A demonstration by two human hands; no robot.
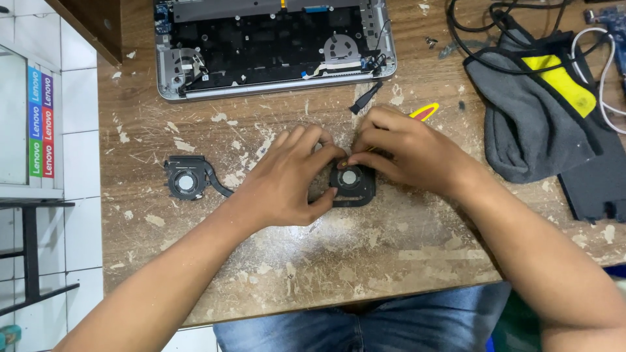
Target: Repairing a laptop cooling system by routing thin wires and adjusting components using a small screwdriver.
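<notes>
my left hand (pixel 287 179) and right hand (pixel 404 150) both pinch the small black fan (pixel 352 182) lying on the surface (pixel 365 248); it looks light, thin-shelled and fragile, best gripped by its rim.

Opened laptop base (pixel 274 49) is seen at bench (pixel 365 254) far edge; second fan (pixel 186 179) below-left of it, grey cloth (pixel 528 124) and black cables (pixel 482 26) to its right.
</notes>
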